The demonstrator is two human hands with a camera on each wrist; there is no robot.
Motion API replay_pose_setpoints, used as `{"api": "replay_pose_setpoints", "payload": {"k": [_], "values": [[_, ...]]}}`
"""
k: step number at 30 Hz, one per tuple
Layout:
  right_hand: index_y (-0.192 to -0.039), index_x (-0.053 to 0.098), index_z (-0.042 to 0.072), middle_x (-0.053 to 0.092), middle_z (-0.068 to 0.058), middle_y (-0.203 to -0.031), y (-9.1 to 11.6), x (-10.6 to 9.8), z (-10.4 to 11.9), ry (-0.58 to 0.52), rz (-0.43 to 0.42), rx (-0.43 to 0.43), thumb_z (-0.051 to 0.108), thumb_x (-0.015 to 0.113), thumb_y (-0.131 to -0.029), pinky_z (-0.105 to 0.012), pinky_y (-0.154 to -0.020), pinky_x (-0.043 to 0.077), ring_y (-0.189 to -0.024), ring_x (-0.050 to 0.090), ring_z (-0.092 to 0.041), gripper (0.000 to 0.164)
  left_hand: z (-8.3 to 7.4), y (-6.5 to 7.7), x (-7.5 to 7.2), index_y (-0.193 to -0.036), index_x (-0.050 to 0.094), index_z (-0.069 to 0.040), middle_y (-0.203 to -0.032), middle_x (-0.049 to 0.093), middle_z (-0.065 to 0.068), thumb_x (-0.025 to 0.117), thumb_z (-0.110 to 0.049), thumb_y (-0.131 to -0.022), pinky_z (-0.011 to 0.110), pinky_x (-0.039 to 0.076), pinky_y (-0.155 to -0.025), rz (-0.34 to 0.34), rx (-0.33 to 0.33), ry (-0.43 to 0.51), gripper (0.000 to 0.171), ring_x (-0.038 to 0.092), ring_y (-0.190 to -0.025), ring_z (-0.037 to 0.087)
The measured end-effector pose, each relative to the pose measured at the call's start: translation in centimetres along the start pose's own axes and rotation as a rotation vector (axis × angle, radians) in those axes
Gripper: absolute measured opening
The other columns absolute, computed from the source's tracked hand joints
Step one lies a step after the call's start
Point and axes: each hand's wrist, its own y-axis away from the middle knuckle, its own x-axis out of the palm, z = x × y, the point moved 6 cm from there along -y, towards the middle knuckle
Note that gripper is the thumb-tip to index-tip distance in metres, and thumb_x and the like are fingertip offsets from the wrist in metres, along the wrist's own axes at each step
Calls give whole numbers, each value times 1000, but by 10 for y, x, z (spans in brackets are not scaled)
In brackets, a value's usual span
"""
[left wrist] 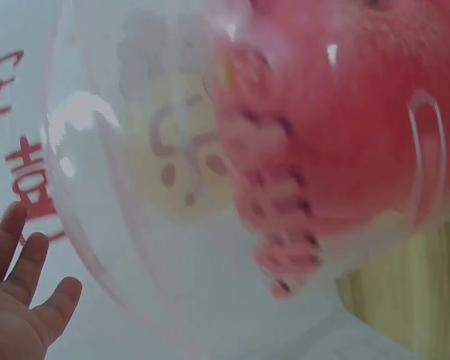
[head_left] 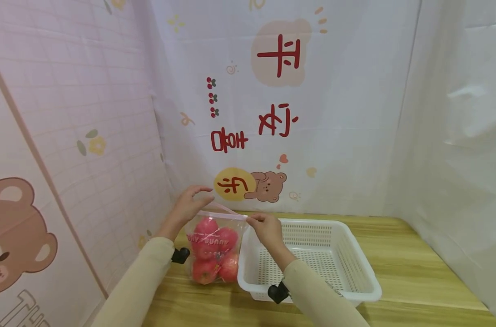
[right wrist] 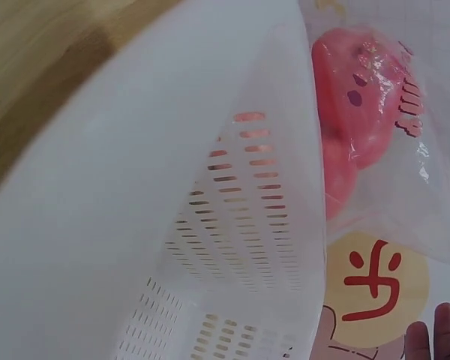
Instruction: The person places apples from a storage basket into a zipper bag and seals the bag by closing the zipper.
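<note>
A clear plastic zip bag (head_left: 215, 215) with printed lettering stands upright on the table, its pink-edged mouth parted. Several red apples (head_left: 207, 245) fill it; their red also shows through the film in the left wrist view. At the bag's top right corner my right hand (head_left: 268, 229) pinches the edge between thumb and fingers. My left hand (head_left: 190, 204) hovers by the top left of the mouth with thumb and fingers apart. In the left wrist view its spread fingers (left wrist: 30, 270) hold nothing. Only fingertips (right wrist: 444, 334) of the right hand show in the right wrist view.
A white perforated plastic basket (head_left: 309, 288) stands right of the bag, under my right forearm. Its wall (right wrist: 232, 195) fills much of the right wrist view. Both sit on a wood-grain table (head_left: 415, 268). Printed cloth hangings (head_left: 346, 113) enclose the back and sides.
</note>
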Motion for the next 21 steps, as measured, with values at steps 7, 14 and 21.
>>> {"api": "replay_pose_setpoints", "payload": {"k": [7, 14, 21], "values": [[-95, 78, 11, 70, 0, -93, -3, 3, -9, -128, 56, 90, 25, 71, -92, -30, -62, 46, -79, 54, -18, 16, -22, -3, 25, -127, 66, -18, -143, 49, 8, 70, -36, -92, 63, 33, -106, 94, 46, -87, 40, 39, -135, 32], [-100, 78, 9, 69, -4, -104, -1, 4, -12, -201, 77, 153, 23, 69, -93, -36, -73, 48, -94, 56, -24, 18, -32, -5, 49, -124, 68, -21, -146, 46, 10, 75, -34, -88, 64, 33, -105, 186, 66, -178, 40, 37, -136, 34], [-103, 77, 7, 69, -8, -112, -1, 6, -13, -236, 74, 152, 23, 70, -93, -48, -87, 49, -107, 58, -28, 20, -36, -11, 69, -122, 71, -23, -148, 47, 9, 76, -37, -87, 60, 24, -112, 239, 126, -381, 38, 34, -140, 33]]}}
